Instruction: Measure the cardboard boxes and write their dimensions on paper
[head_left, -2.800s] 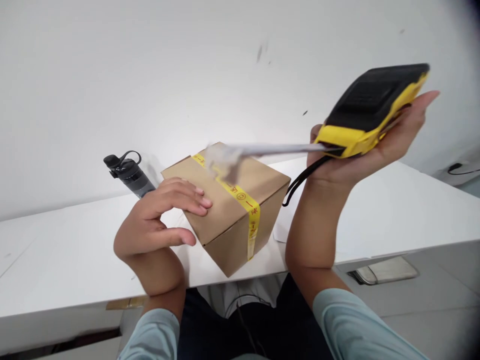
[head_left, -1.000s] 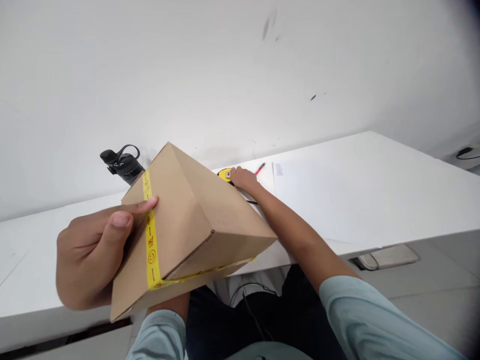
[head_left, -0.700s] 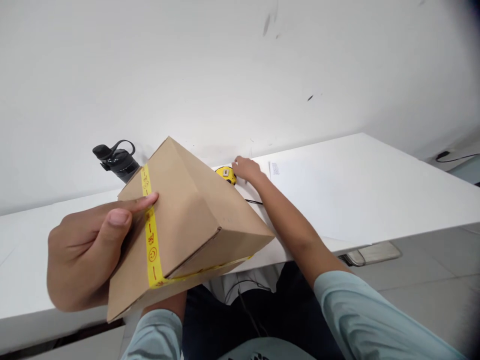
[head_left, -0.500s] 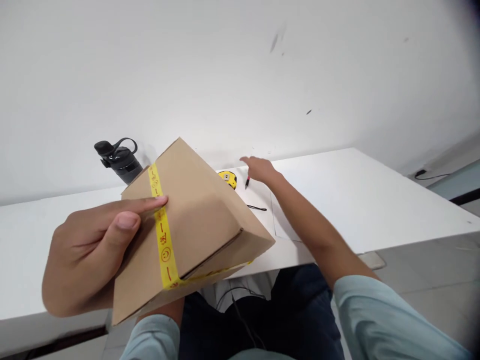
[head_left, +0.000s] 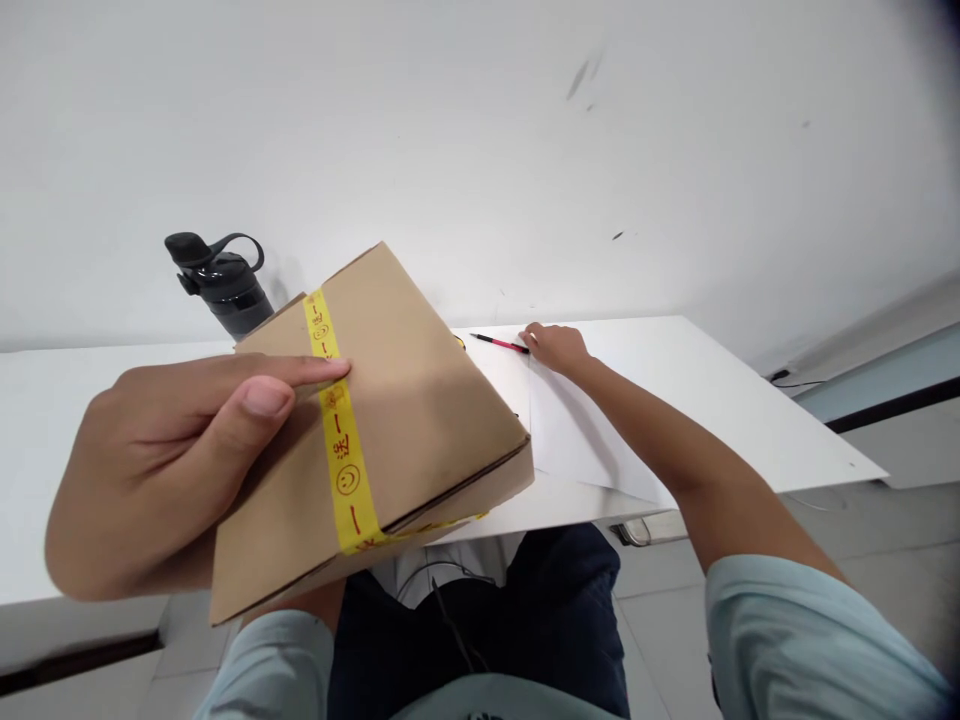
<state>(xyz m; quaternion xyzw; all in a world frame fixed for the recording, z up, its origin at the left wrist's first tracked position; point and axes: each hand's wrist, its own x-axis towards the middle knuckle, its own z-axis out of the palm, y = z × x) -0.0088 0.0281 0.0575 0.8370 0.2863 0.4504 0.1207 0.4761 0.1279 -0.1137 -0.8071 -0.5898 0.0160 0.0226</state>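
A brown cardboard box [head_left: 427,400], tilted and held up above the table, has yellow tape [head_left: 346,470] with red print and smiley faces around it. My left hand [head_left: 165,470] grips it from the left, index finger on the tape and thumb along the top. Farther back, my right hand [head_left: 559,348] has its fingers curled at the right end of a red and black pen [head_left: 499,343], which points left. A white paper sheet [head_left: 577,420] lies under my right forearm. Only a sliver of a yellow item [head_left: 460,342] shows past the box.
A black water bottle [head_left: 229,290] with a loop handle stands at the back left, partly behind the box. The white table [head_left: 720,400] runs along a marked white wall [head_left: 480,150]. My legs [head_left: 555,610] are under the table's front edge.
My right hand has shifted right, and the pen now lies turned sideways at its fingers. The box covers most of the yellow tape measure seen before. My left hand keeps its hold.
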